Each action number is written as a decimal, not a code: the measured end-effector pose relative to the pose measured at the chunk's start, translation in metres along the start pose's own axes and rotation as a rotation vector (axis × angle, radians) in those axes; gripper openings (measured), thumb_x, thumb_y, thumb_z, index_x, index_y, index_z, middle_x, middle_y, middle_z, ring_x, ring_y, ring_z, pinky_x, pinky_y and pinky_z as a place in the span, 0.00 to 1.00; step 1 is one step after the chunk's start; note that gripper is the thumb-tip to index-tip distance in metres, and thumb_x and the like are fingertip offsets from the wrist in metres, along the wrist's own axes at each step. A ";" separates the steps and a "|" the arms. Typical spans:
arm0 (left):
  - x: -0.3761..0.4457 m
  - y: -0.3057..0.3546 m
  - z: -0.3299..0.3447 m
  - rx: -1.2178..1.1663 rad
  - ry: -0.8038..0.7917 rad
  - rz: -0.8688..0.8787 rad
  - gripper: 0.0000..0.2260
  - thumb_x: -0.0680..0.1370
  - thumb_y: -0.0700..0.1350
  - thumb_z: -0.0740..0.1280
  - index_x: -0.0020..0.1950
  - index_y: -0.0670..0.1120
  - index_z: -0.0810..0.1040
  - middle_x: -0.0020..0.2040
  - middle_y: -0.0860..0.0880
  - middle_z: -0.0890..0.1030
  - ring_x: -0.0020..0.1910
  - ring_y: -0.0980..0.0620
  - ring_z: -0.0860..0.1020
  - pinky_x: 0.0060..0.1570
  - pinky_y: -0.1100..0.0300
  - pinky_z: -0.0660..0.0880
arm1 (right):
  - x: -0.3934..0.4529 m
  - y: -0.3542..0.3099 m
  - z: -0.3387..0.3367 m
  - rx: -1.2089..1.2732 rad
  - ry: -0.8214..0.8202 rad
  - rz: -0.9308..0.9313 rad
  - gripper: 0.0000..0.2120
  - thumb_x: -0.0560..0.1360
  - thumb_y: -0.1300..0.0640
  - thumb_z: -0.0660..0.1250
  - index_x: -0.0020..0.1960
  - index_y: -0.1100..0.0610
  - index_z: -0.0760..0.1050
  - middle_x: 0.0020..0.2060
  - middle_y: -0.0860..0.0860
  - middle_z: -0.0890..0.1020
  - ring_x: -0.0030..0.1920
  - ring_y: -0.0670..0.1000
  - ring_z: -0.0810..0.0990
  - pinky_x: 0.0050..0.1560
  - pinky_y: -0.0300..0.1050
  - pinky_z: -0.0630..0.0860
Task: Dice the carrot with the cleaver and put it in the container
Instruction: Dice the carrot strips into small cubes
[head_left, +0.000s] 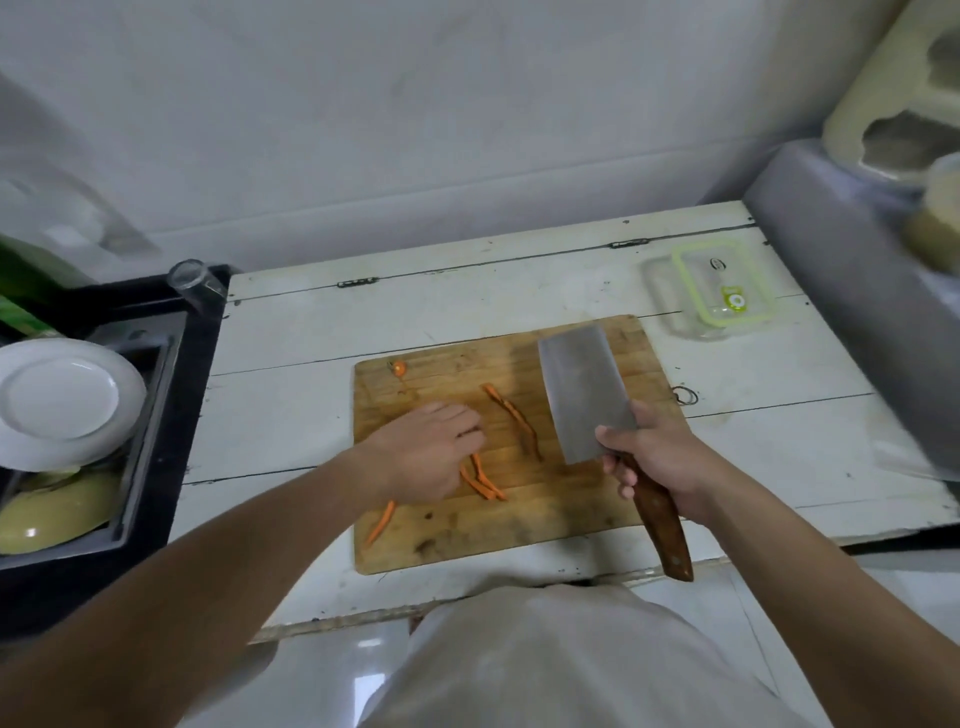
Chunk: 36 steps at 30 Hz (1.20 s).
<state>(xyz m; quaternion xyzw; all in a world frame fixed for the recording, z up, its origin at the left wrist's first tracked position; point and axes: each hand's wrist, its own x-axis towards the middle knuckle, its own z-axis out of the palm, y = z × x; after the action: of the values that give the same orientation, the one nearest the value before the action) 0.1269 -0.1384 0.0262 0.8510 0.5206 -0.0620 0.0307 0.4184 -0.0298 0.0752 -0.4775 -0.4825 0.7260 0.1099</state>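
Note:
Thin orange carrot strips (483, 480) lie on a wooden cutting board (457, 535) in the middle of the white table. My left hand (426, 452) rests palm down over some of the strips, fingers curled on them; what lies under the palm is hidden. One longer strip (514, 418) lies apart to the right, another (382, 522) near the board's front left, and a small carrot end (399, 368) at the back left. My right hand (657, 457) grips the cleaver (584, 389) by its brown wooden handle, blade raised above the board's right side. A clear container with a green rim (719, 286) stands at the back right.
A black sink (156, 395) on the left holds a white plate (62, 400) and yellowish bowls (57, 514). A drinking glass (195, 283) stands on the sink's back corner. A grey ledge (852, 291) borders the table on the right. The table's front edge is close to my body.

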 end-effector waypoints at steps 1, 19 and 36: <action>0.002 0.001 0.000 -0.018 -0.032 0.054 0.20 0.75 0.48 0.62 0.67 0.47 0.76 0.65 0.47 0.75 0.66 0.47 0.72 0.70 0.51 0.67 | -0.001 0.001 -0.002 0.002 0.011 -0.004 0.12 0.81 0.62 0.65 0.64 0.57 0.71 0.32 0.58 0.75 0.26 0.50 0.69 0.27 0.45 0.71; 0.054 0.006 -0.016 -0.230 -0.084 -0.407 0.20 0.85 0.57 0.56 0.74 0.52 0.70 0.65 0.47 0.74 0.66 0.45 0.70 0.67 0.47 0.68 | -0.018 0.004 -0.008 0.026 0.094 -0.007 0.09 0.82 0.64 0.63 0.62 0.60 0.72 0.31 0.58 0.73 0.26 0.51 0.67 0.26 0.44 0.70; 0.032 0.088 -0.002 -1.088 -0.033 -1.091 0.08 0.76 0.36 0.69 0.44 0.50 0.77 0.42 0.48 0.83 0.41 0.46 0.81 0.49 0.48 0.81 | -0.011 0.018 -0.005 -0.544 0.174 -0.058 0.03 0.79 0.61 0.61 0.47 0.55 0.70 0.23 0.57 0.77 0.22 0.59 0.76 0.26 0.47 0.72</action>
<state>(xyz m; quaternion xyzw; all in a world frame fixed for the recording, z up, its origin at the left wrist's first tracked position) 0.2194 -0.1502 0.0228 0.3378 0.8232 0.1838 0.4176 0.4337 -0.0431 0.0667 -0.5363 -0.6616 0.5227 0.0394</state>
